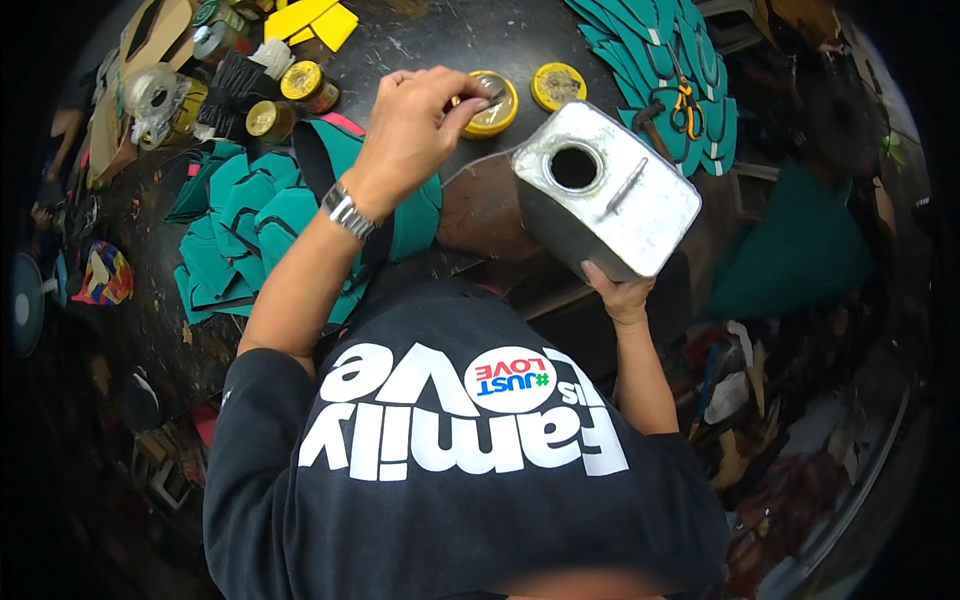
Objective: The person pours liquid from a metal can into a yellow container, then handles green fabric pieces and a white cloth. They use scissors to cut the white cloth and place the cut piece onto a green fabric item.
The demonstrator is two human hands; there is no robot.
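My right hand (622, 293) grips the lower near edge of a rectangular metal can (640, 215), which is tilted. Its silvery top has a round open hole and a thin handle. My left hand (425, 115) reaches over a jar with a yellow rim (492, 122). Its fingers are pinched together at the jar's mouth, and what they hold, if anything, is unclear. A round yellow lid (558, 86) lies just right of the jar. Under my left forearm are teal cut pieces (240, 225), and a brown flat piece (485, 215) lies between my arms.
Orange-handled scissors (686, 110) rest on a stack of teal pieces (640, 40) at the far right. Several jars (305, 85) and a clear plastic container (160, 100) stand at the far left of the dark table (400, 40), near yellow sheets (318, 20).
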